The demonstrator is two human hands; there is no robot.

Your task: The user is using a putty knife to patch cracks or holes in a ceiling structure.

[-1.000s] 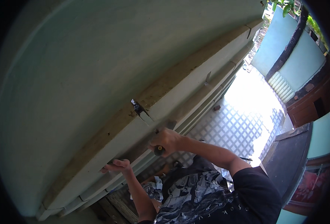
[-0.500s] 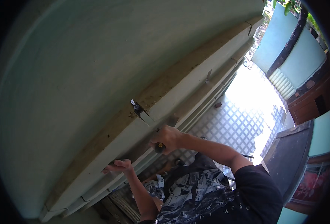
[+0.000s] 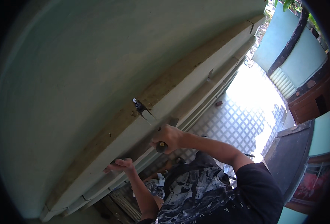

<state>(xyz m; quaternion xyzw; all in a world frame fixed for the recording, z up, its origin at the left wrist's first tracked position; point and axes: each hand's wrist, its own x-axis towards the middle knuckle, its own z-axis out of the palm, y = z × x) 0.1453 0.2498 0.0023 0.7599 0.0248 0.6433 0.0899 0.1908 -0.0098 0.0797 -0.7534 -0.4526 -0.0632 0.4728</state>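
Note:
My right hand (image 3: 168, 139) is wrapped round the dark handle (image 3: 161, 146) of a tool with a yellow spot at its butt end. A flat grey piece (image 3: 173, 121) shows just beyond the knuckles; it may be the tool's blade, but the hand hides the join. The tool lies against a long, pale stepped ledge (image 3: 194, 101) along the wall. Farther left, my left hand (image 3: 119, 165) rests against the same ledge, fingers stretched out and palm partly turned up. Nothing shows in its grasp.
Above the ledge rises a pale green wall (image 3: 79, 74) with a brown strip. A dark, shiny-tipped fitting (image 3: 139, 106) sticks out near my right hand. Patterned floor tiles (image 3: 243, 123) lie to the right, with a small reddish block (image 3: 219, 103). Wooden slats (image 3: 125, 203) lie below.
More of the flat grey piece shows beyond my right hand, which has shifted very slightly right. My left hand stays at the same spot on the ledge.

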